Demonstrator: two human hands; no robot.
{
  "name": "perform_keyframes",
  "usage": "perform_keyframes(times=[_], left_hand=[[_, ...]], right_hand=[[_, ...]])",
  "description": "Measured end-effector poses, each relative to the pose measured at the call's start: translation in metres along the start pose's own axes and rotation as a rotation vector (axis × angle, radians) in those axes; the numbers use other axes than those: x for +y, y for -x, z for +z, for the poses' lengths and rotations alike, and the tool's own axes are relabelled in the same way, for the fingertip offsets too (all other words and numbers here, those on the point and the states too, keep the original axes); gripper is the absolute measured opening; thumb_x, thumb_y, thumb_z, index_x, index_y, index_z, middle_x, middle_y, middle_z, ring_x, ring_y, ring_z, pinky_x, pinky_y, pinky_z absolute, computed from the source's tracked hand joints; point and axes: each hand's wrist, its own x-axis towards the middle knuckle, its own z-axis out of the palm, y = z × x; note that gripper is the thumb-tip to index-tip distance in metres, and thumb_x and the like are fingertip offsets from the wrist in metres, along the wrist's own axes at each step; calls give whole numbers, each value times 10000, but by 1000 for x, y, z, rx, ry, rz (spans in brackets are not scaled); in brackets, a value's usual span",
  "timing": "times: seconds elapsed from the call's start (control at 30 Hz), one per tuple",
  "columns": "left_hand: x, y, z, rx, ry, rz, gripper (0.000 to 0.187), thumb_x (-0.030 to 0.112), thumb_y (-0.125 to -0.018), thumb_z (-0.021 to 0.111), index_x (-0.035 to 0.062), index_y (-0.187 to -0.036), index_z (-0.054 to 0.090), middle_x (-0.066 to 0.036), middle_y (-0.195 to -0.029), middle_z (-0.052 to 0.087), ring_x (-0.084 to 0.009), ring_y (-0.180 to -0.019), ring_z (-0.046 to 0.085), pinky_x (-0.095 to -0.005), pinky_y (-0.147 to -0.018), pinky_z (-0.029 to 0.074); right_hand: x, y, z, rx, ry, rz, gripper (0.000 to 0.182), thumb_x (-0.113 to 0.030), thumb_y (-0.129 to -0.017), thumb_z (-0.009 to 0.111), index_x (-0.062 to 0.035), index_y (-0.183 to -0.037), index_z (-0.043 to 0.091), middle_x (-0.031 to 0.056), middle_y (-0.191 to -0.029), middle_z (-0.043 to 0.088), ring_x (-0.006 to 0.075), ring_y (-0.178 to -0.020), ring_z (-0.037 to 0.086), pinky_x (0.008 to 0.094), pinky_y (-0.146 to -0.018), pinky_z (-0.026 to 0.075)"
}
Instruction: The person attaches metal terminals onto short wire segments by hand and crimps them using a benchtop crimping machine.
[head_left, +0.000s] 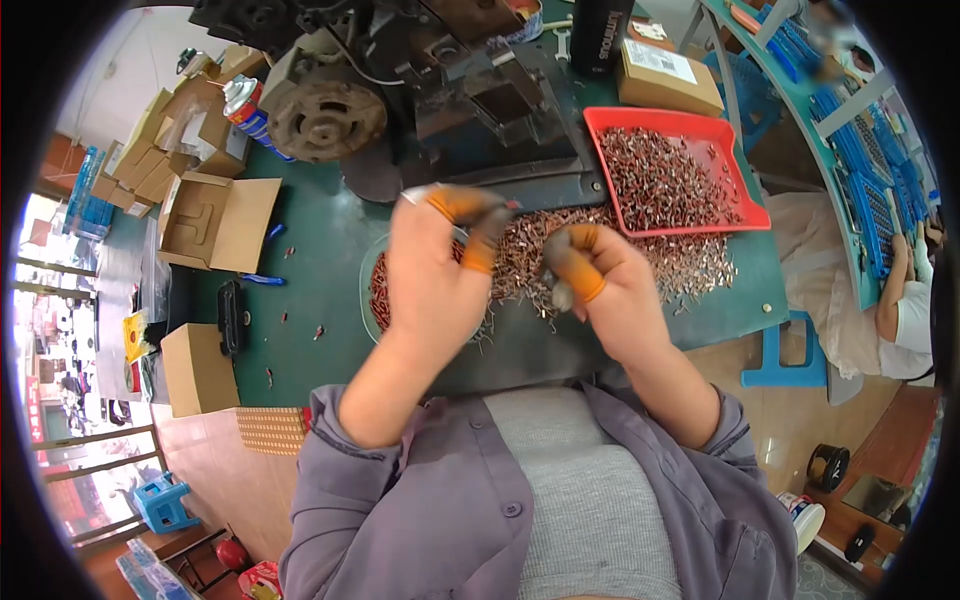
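My left hand [440,250], with orange and grey finger covers, is raised over a clear bowl [366,290] of small reddish parts, close to the front of a dark machine [500,130]. Its thumb and forefinger are pinched together at a tiny red piece. My right hand [605,275], also in finger covers, is closed above a pile of small metal parts [530,255]; what its curled fingers hold is hidden. Behind it, a red tray [755,215] contains many more reddish parts.
Open cardboard box [215,220], blue-handled tool [264,280] and spray can [245,105] lie to the left. A carton [668,78] and black bottle [598,35] stand at the back right. Another person's arm [893,290] shows at far right, beside blue trays [870,220].
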Motion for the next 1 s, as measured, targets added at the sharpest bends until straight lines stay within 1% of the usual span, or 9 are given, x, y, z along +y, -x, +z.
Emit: perform_keyframes(times=[0.03,0.07,0.1,0.17,0.27,0.47,0.53,0.63,1.0], left_hand=[[-5,-13,-5,82,-98,103,141,38,-768,725,53,-885,648,-92,-858,623,-298,-833,558,-369,-755,440],[-11,-26,-7,151,-171,178,140,54,-736,754,62,-847,670,-78,-843,621,-288,-819,555,-372,-740,431],[-19,-40,-9,203,-251,319,154,51,-716,764,73,-839,674,-69,-820,609,-286,-807,549,-375,-723,422],[-25,-60,-8,255,-374,445,190,54,-687,776,85,-835,662,-62,-830,591,-287,-798,539,-374,-713,412],[-37,-78,2,328,-478,531,227,79,-655,789,99,-812,627,-59,-859,577,-286,-791,531,-376,-706,404],[-55,-95,21,405,-536,597,272,126,-632,788,120,-805,578,-53,-887,571,-268,-787,523,-380,-700,393],[-58,-98,25,415,-538,612,268,136,-636,779,129,-809,575,-40,-895,574,-247,-786,511,-371,-696,383],[-61,-100,28,387,-569,606,279,123,-620,810,130,-832,628,-62,-897,567,-282,-822,527,-374,-731,406],[-61,-105,36,380,-579,615,291,149,-618,799,134,-822,591,-47,-917,570,-256,-819,511,-388,-726,370]], right_hand=[[-8,-5,0,42,47,-42,197,-217,-932,643,-33,-1000,623,-2,-783,639,18,-542,482,170,-464,332],[-20,-12,1,57,8,-38,168,-155,-925,651,-16,-1011,609,-2,-783,631,37,-628,531,185,-555,402],[-27,-22,3,52,12,-50,168,-155,-925,651,-16,-1011,609,-2,-783,631,37,-628,531,185,-555,402],[-40,-45,9,138,119,-210,199,-219,-922,655,-46,-1016,629,-18,-793,646,16,-585,506,169,-501,334],[-48,-84,13,160,143,-281,205,-201,-912,666,-43,-1038,632,-25,-783,635,15,-600,507,168,-514,337],[-55,-126,18,186,188,-317,200,-183,-902,673,-37,-1035,640,-36,-761,611,12,-568,455,171,-501,323],[-56,-131,18,216,248,-268,194,-178,-897,673,-35,-1024,641,-43,-751,598,9,-560,428,176,-492,314],[-55,-135,18,239,263,-250,185,-178,-894,675,-36,-1008,643,-47,-741,586,7,-557,424,180,-483,305],[-62,-135,16,220,249,-199,194,-192,-891,676,-35,-999,642,-42,-737,576,14,-548,427,180,-472,304]])
